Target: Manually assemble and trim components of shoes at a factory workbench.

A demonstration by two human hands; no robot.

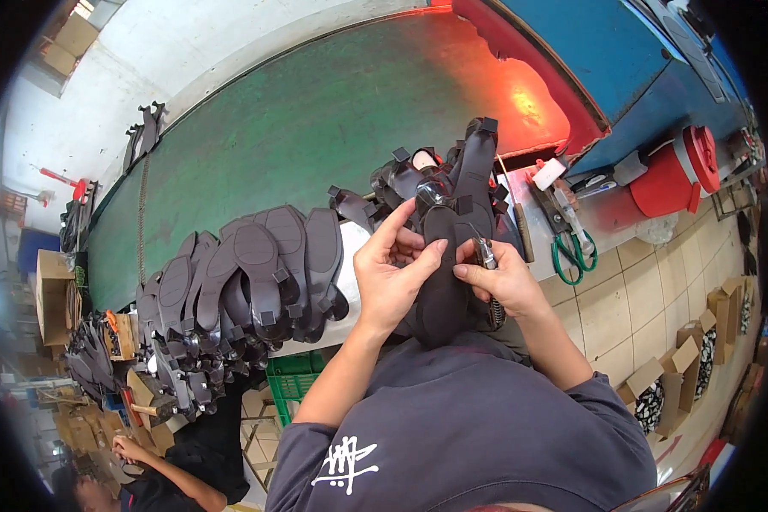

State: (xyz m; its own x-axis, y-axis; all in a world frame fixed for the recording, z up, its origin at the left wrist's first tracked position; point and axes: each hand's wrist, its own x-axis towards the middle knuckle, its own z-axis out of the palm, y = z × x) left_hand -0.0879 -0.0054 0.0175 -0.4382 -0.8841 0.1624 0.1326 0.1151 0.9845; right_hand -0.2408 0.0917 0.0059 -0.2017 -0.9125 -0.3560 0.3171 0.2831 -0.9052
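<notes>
A black padded piece (445, 294), long with a rounded near end, stands close against my chest. My left hand (390, 269) holds it from the left side, thumb on the padding and index finger stretched toward a glossy dark cap (433, 193) at its far end. My right hand (505, 277) is closed at the piece's right side around a slim tool (486, 253) with shiny metal and a dark ridged lower part. Its exact kind is hard to make out. Behind the piece lie more black padded pieces (474, 162) with square tabs.
Many similar black pieces (256, 247) are heaped at the left. A green belt surface (290, 111) runs beyond, toward a red-lit opening. Green-handled scissors (574, 256) and a red container (670, 175) sit at right. Another person (171, 478) works at lower left.
</notes>
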